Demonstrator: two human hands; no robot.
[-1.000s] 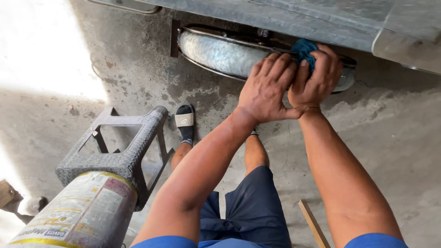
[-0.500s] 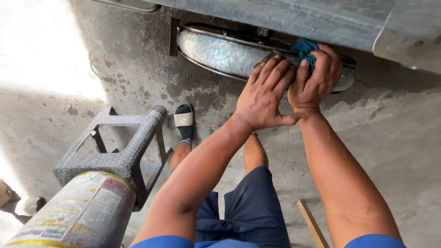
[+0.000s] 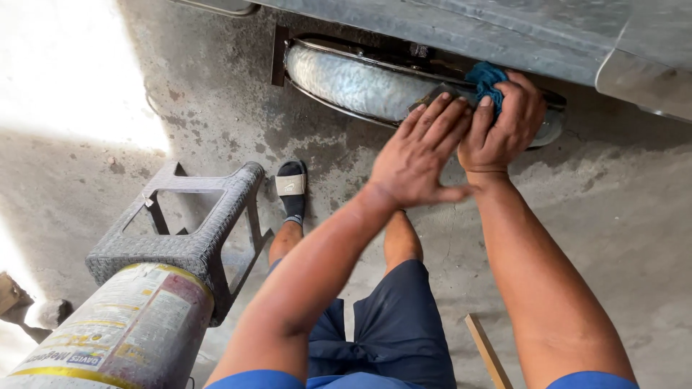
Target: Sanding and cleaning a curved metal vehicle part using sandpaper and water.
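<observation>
My right hand [image 3: 502, 122] is closed around a blue cloth [image 3: 485, 78] and presses it against the right end of a long grey metal cylinder [image 3: 353, 81] mounted under a vehicle body [image 3: 519, 36]. My left hand [image 3: 420, 153] lies flat with fingers spread, just left of the right hand, its fingertips touching the cylinder's lower edge. It holds nothing. Both forearms reach forward from the bottom of the view.
A grey woven plastic stool [image 3: 189, 230] lies tipped at the left on the concrete floor [image 3: 620, 238]. A large labelled can [image 3: 119, 335] fills the lower left corner. My sandalled foot [image 3: 292, 189] rests below the cylinder. A wooden stick [image 3: 489, 351] lies between my legs and right arm.
My left hand has slid down and left, off the right hand, and now lies flat beside it. The right hand stays on the cloth.
</observation>
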